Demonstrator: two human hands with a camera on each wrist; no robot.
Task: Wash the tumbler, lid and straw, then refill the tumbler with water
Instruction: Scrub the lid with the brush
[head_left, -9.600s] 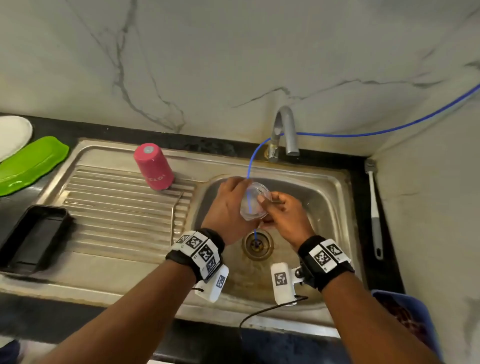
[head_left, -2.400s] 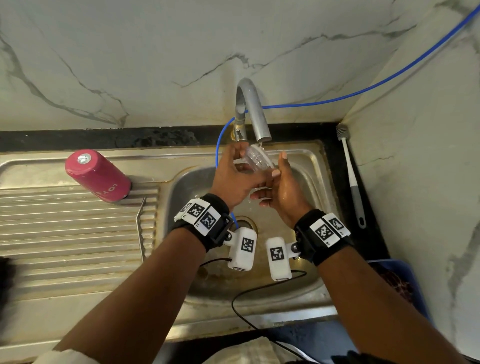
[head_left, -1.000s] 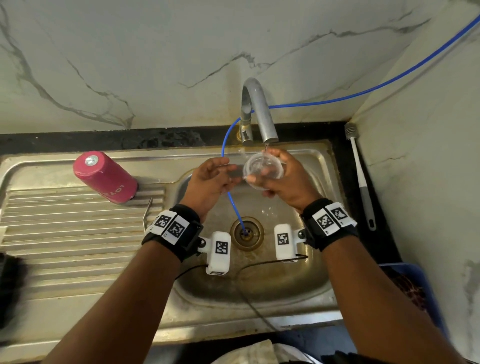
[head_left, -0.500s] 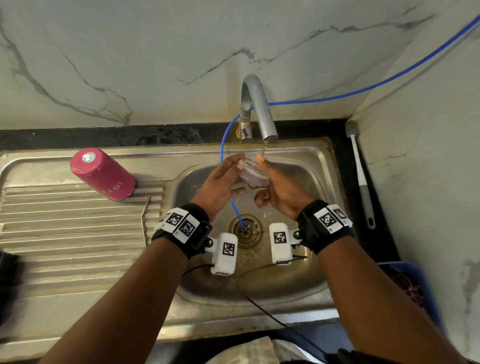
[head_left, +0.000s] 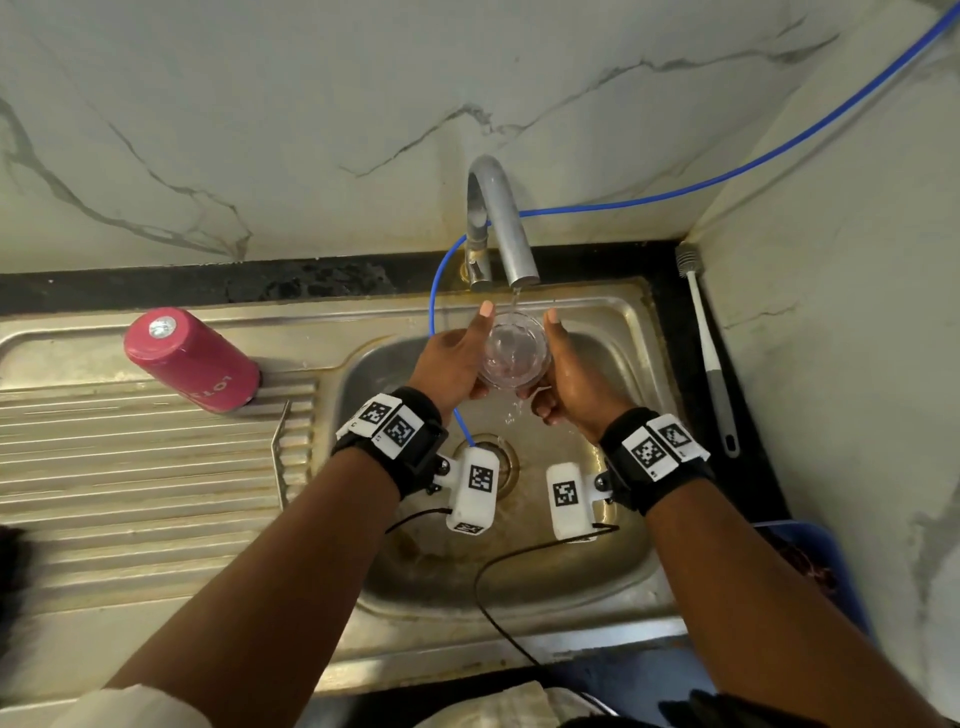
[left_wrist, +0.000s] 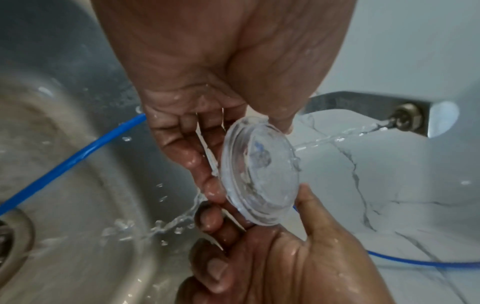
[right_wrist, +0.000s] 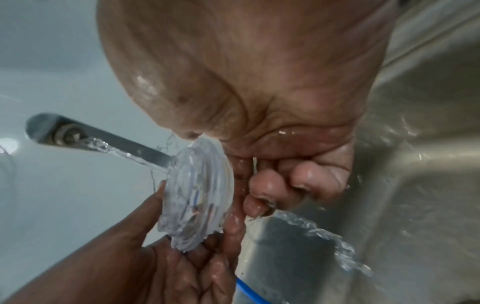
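Clear lid (head_left: 513, 349) under running tap (head_left: 506, 228) — left hand (head_left: 451, 364) grasping its 9 o'clock edge, right hand (head_left: 569, 379) its 3 o'clock edge, pink tumbler (head_left: 191, 359) upturned on drainboard (head_left: 140, 467)

Head cam looks straight down over the stainless steel sink (head_left: 613, 577). Both wrist cams sit super close, facing inward at the clear round plastic lid (left_wrist: 259, 172) from opposite sides.

Both forearms reached forward side by side, the wet left hand (head_left: 451, 358) and right hand (head_left: 569, 382) cupped together, thumbs raised, fingers curled beneath.
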